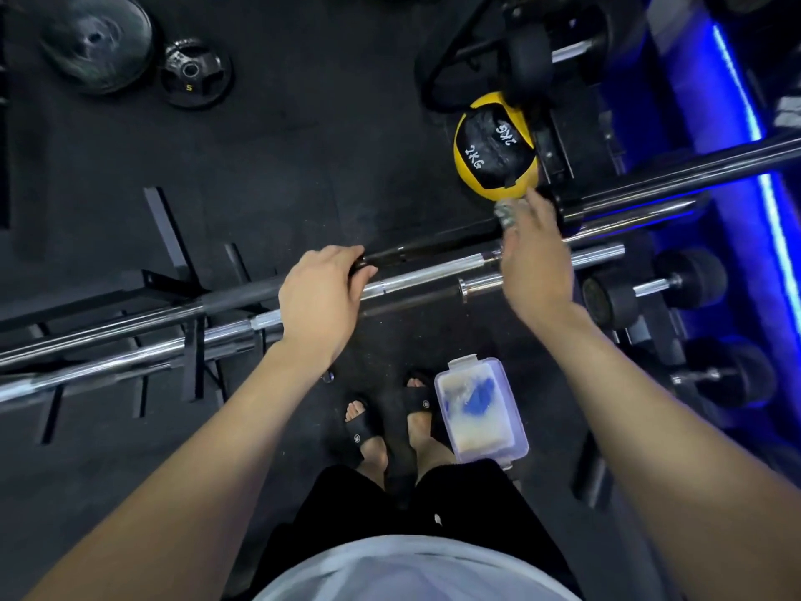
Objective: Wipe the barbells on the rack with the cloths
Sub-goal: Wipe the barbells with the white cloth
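Several barbells lie across a black rack (164, 236) below me. My left hand (320, 297) grips the end of a black bar (416, 249). Just beneath it lie a chrome barbell (416, 277) and further chrome bars (108, 362) running to the left. My right hand (535, 258) holds a small grey patterned cloth (507, 212) at its fingertips, over the right part of the black bar and beside a thick chrome barbell (693, 167) that runs off to the right. How tightly the fingers hold the cloth is blurred.
A clear plastic box (481, 414) with blue and pale cloths sits by my sandalled feet. A yellow and black 2 kg ball (494, 145) lies beyond the rack. Weight plates (195, 75) lie on the floor at top left. Dumbbells (659, 284) sit on a rack at right.
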